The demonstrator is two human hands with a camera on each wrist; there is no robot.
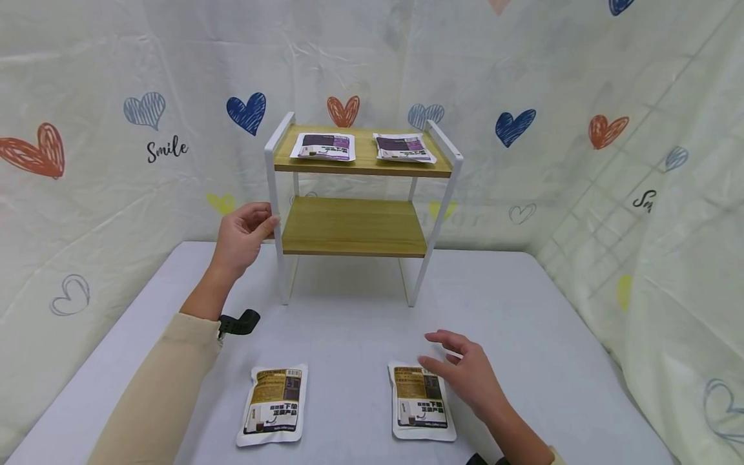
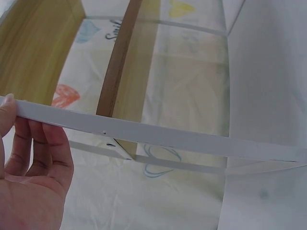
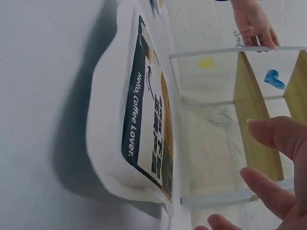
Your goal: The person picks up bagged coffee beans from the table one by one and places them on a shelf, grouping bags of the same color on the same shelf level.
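A two-tier shelf (image 1: 354, 226) with wooden boards and a white metal frame stands at the back of the table. My left hand (image 1: 244, 236) pinches its left front post (image 2: 158, 134) between thumb and fingers. Above the right coffee pouch (image 1: 423, 403) hovers my right hand (image 1: 465, 371), fingers spread and holding nothing. That pouch lies flat, white with a brown and dark label; "Hello, Coffee Lover" reads on it in the right wrist view. A matching left coffee pouch (image 1: 273, 405) lies nearer my left forearm.
Two purple-labelled pouches, one on the left (image 1: 323, 147) and one on the right (image 1: 403, 148), lie on the shelf's top board. The lower board (image 1: 354, 226) sits beneath. Behind the white table (image 1: 349, 336) hangs a heart-printed curtain (image 1: 372, 64), which continues along the right side.
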